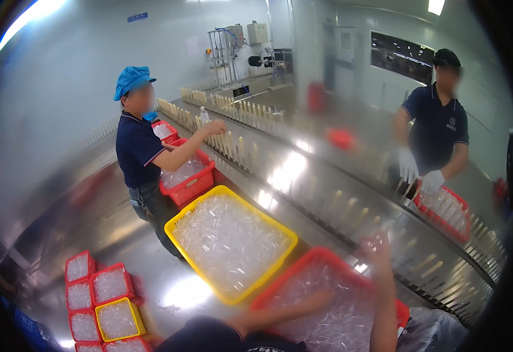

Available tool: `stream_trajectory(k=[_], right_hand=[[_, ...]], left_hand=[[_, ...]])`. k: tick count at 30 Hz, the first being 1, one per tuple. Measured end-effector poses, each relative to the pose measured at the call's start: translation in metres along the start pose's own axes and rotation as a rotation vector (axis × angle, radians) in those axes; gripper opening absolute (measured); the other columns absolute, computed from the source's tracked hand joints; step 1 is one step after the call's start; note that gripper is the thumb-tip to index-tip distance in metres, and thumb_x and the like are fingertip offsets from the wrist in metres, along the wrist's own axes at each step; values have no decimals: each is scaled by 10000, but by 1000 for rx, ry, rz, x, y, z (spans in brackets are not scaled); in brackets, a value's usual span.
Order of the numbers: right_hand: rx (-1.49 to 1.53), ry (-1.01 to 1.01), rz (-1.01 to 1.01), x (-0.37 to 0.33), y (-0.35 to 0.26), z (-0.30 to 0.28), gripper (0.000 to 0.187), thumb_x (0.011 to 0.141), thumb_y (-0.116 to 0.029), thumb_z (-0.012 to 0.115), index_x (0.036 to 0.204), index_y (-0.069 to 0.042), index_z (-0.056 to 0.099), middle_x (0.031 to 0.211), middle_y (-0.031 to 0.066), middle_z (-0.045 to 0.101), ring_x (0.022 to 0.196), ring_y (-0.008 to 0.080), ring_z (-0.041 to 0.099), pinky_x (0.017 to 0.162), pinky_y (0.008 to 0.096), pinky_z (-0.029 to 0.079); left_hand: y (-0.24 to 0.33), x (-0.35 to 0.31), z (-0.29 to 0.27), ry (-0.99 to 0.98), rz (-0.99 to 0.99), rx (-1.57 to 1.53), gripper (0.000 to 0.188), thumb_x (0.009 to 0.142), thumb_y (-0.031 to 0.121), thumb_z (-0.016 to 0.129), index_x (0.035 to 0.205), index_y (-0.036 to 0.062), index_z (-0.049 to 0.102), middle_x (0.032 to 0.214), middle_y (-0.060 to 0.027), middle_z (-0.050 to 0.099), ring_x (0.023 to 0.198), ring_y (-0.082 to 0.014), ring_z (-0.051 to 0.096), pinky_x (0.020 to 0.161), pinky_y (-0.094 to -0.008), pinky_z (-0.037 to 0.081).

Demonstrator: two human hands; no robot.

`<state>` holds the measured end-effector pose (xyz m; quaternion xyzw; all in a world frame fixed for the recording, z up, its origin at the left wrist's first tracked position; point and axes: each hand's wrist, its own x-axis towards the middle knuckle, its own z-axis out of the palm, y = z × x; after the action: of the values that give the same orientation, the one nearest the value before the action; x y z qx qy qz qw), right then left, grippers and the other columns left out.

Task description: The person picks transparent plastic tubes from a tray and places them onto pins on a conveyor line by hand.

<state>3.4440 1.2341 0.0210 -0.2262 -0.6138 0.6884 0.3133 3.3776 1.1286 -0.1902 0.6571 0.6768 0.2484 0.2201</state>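
Just in front of me stands a large red basket (332, 331) full of short transparent plastic tubes. My left hand (321, 299) reaches in over these tubes; blur hides its fingers. Raised beside the row of pale upright pegs (350, 205) is my right hand (376, 246). Its fingers are drawn together around something see-through, too blurred to name. Left of the red basket, a big yellow basket (231, 299) holds more of the same tubes.
A co-worker in a blue cap (136, 129) reaches to the pegs beside another red basket (192, 189). Across the metal line (291, 176), a gloved co-worker (435, 123) handles a red basket (464, 226). Several small filled baskets (115, 302) stand at lower left. A plastic bag (438, 331) lies at lower right.
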Motion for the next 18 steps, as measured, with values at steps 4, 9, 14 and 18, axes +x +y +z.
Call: stream_trajectory(k=[4,9,14,18], right_hand=[[-453,-7,-138,45,-15,-10,229,733,-116,615,908,-62,479,830,90,569,534,105,538,394,205,403],[-984,43,-655,82,-33,-1,215,648,-113,652,826,-27,568,683,99,580,621,188,576,568,306,449],[-1314,5,-568,98,-28,-33,221,637,-91,650,836,-28,576,755,126,602,715,263,587,645,347,459],[-1394,44,-509,104,-27,-44,206,625,-97,648,818,-41,603,781,124,610,749,276,585,678,348,463]], left_hand=[[7,10,14,40,-30,-325,293,806,163,428,1058,36,509,1004,-190,521,923,-301,518,806,-390,395],[-44,-2,23,201,-173,-406,356,820,270,476,1127,92,460,996,-102,542,839,-216,545,733,-327,439],[9,-41,-69,223,-479,-1700,313,815,204,464,1118,134,429,948,-32,524,719,-131,518,519,-198,386],[15,-49,-99,157,-491,-1879,300,814,187,478,1110,158,440,1030,-43,513,826,-144,531,556,-213,413]])
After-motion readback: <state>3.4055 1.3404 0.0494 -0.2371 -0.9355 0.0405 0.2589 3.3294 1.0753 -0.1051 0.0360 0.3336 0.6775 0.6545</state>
